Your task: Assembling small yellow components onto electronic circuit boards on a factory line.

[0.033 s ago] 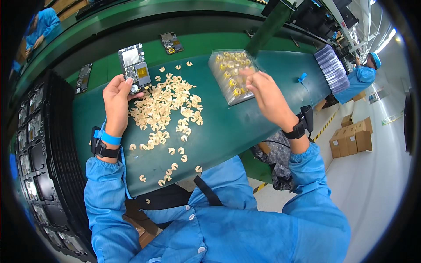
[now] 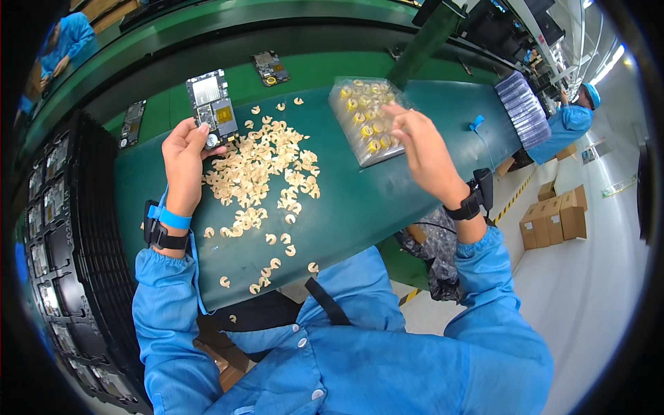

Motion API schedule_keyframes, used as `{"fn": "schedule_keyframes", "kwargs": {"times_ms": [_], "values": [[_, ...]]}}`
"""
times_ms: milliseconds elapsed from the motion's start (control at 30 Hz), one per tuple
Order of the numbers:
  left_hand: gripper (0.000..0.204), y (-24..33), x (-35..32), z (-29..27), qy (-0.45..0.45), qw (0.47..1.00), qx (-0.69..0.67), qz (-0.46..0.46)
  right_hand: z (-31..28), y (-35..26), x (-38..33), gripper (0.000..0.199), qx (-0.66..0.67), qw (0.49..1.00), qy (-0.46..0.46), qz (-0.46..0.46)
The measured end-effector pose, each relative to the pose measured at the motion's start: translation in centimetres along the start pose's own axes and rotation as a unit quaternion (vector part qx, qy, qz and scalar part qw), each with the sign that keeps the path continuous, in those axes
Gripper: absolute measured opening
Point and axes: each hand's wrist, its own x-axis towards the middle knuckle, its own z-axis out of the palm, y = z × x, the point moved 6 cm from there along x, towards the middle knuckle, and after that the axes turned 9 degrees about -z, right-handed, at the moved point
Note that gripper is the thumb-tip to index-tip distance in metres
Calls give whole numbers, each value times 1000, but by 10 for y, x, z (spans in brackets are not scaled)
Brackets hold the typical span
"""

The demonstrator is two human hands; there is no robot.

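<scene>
My left hand (image 2: pixel 181 162) is closed on the lower end of a circuit board (image 2: pixel 213 111), a dark board with silver shields and a gold-yellow patch. The board is tilted upright at the edge of a loose pile of small cream C-shaped pieces (image 2: pixel 259 166). My right hand (image 2: pixel 425 155) is over the right side of a clear plastic tray (image 2: pixel 361 149), its index finger stretched out and the thumb apart from it. Nothing shows between those fingers. Round yellow-ringed parts (image 2: pixel 358 117) sit in rows in the tray.
Black trays (image 2: pixel 90 263) holding boards are stacked at the left. Other boards (image 2: pixel 270 68) lie along the green strip behind the work surface (image 2: pixel 346 207). Stacked clear trays (image 2: pixel 523 109) stand at the far right. Cartons (image 2: pixel 553 221) rest on the floor; a co-worker (image 2: pixel 564 124) is beyond.
My right hand has shifted slightly right over the tray, and its fingers, smeared before, now show sharper and further apart. My left hand and the board have stayed put.
</scene>
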Motion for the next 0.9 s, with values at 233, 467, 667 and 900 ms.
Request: {"fn": "schedule_keyframes", "kwargs": {"times_ms": [233, 467, 667, 900], "values": [[25, -1, 1, -1, -1, 1000, -4, -2, -4, 0, 2, 3, 22, 997, 76, 4], [25, 3, -1, 3, 2, 1000, 4, -5, 0, -2, -7, 7, -20, 997, 75, -24], [27, -2, 0, 0, -8, 1000, 12, -5, -49, 13, -32, 10, 66, 958, 262, 97], [26, -11, 4, -8, 1, 1000, 13, 1, -111, 45, -113, 18, 312, 818, 452, 172]]}}
